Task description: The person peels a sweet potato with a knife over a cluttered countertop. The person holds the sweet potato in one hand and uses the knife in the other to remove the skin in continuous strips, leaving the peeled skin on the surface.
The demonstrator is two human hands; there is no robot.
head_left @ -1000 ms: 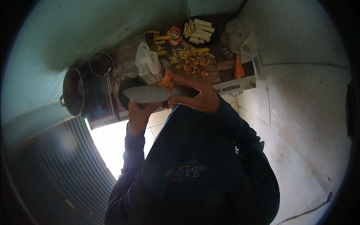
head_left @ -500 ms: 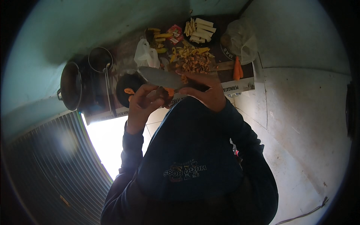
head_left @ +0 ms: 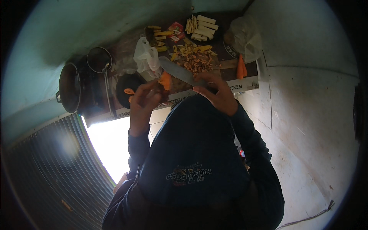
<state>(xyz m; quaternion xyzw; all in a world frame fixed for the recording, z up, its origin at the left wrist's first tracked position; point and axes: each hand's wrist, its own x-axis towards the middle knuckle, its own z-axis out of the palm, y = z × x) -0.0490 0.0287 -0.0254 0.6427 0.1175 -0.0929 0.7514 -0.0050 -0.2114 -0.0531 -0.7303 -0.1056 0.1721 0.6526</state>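
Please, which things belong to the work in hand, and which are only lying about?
Belonging to the work:
orange vegetable piece, in the left hand
broad grey metal knife, in the right hand
probably orange scraps

Apparently just lying about:
white plastic bag
red flat packets
large round dark pan

The table (head_left: 230,75) stood before the person. At its far left was a wide pan (head_left: 69,89), with a handled pan (head_left: 99,59) just right of it. Farther right sat a bowl (head_left: 121,85). The left hand (head_left: 145,99) held a food piece (head_left: 165,81) near the front edge; right of it, the right hand (head_left: 218,94) held a knife (head_left: 178,72) pointing left. Behind the left hand lay a bag (head_left: 146,55); behind the knife, peelings (head_left: 195,61). Beyond those were a packet (head_left: 176,31) and, to its right, a plate (head_left: 217,35) of rolls (head_left: 204,33). Carrots (head_left: 241,69) lay at the right end.
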